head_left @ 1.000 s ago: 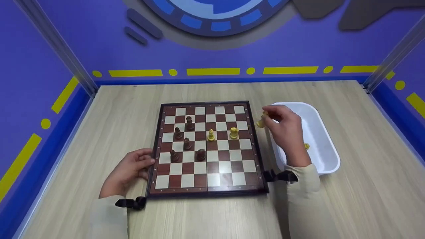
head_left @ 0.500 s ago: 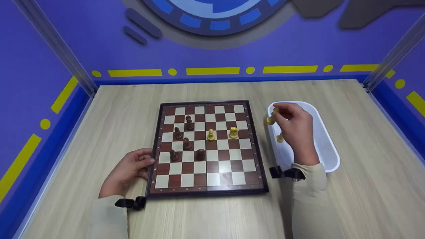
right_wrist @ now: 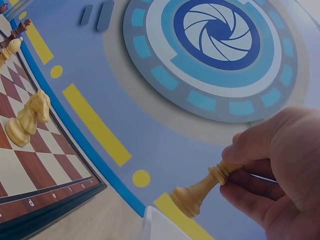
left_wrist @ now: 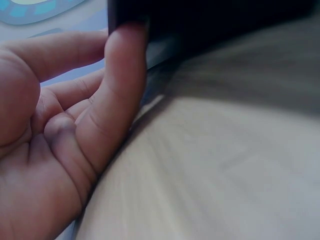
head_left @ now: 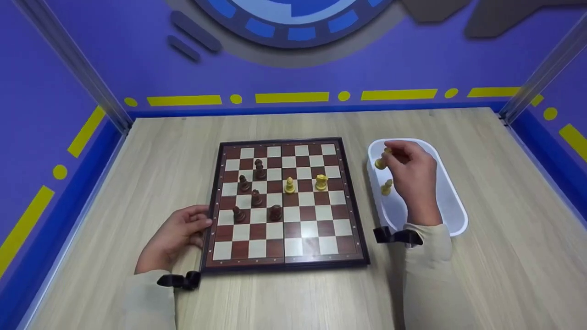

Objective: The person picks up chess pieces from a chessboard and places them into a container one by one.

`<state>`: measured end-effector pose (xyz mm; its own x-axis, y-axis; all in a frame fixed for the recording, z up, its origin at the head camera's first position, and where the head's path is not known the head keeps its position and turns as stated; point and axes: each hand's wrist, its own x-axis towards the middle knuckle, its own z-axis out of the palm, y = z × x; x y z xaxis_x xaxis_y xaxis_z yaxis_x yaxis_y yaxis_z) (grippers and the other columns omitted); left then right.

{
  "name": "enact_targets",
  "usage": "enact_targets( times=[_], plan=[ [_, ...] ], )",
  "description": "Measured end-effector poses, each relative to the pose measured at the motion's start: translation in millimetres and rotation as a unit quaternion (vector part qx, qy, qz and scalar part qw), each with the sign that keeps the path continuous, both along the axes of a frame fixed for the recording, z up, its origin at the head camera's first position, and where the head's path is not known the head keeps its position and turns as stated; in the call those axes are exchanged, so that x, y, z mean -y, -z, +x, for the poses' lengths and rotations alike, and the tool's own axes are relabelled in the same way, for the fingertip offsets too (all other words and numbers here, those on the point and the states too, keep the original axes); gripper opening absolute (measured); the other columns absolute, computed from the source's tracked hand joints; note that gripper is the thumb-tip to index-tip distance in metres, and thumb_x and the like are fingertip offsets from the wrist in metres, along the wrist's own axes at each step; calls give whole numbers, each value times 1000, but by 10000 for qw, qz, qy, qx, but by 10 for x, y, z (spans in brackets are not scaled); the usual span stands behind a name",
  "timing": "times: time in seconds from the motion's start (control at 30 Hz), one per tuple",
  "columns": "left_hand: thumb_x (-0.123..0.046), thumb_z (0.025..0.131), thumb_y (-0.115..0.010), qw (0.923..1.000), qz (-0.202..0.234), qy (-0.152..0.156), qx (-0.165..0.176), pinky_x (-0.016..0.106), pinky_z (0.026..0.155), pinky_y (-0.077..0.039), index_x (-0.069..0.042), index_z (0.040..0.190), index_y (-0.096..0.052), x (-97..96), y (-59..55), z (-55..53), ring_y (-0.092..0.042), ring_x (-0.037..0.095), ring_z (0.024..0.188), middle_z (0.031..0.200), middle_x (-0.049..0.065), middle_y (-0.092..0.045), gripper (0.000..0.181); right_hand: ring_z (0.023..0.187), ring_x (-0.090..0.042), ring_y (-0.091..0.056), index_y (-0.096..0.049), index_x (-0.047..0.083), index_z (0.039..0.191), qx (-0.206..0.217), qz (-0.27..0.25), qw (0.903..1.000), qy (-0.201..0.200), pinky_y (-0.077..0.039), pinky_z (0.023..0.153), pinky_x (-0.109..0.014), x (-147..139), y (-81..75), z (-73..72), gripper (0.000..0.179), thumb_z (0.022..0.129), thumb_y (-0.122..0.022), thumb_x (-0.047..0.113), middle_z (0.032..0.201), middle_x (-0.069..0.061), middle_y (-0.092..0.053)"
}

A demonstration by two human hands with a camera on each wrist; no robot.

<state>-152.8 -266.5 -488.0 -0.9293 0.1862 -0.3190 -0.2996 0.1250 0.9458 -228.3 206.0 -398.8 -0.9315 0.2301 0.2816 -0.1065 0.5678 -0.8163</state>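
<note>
In the head view my left hand [head_left: 176,236] holds the left edge of the chessboard [head_left: 321,213], thumb at the rim. The left wrist view shows a finger [left_wrist: 125,70] against the board's dark underside. My right hand [head_left: 415,178] is over the white plastic tub [head_left: 451,206]. Its thumb and fingers pinch a pale yellow chess piece [right_wrist: 197,192] by the top, base tilted down to the left; the top is hidden. Another pale chess piece [head_left: 387,187] is in the tub below. On the board stand a pale knight [right_wrist: 30,117] and a second pale piece [head_left: 290,185].
Several dark brown chess pieces [head_left: 257,198] stand on the board's left half. Board and tub are on a light wooden table [head_left: 257,298], with a strip of tabletop between them. Blue panels [head_left: 293,78] with yellow marks enclose the back and sides.
My right hand has moved right from the gap beside the board to over the tub, carrying the pale chess piece. The piece below it in the tub has come into sight. My left hand stays put.
</note>
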Motion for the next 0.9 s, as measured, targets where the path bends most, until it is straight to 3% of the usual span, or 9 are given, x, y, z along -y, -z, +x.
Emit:
enact_targets(
  times=[0.6, 0.9],
  plan=[
    [-12, 95, -62, 10000, -21, 7, -63, 27, 51, -56, 7, 138, -41, 3, 1, 5, -64, 9, 59, 89, -1, -65, 52, 93, -16, -61, -71, 9, 112, 200, 70, 9996, 175, -48, 81, -21, -66, 102, -55, 22, 91, -64, 13, 106, -7, -67],
    [-10, 94, -62, 9999, -69, -83, -37, 26, 49, -54, 6, 137, -43, -1, 8, -2, -60, 8, 56, 86, -2, -62, 49, 94, -24, -61, -71, 7, 110, 169, 324, 9992, 132, -48, 83, -33, -92, 174, -93, 22, 90, -63, 11, 104, -12, -67]
  ],
)
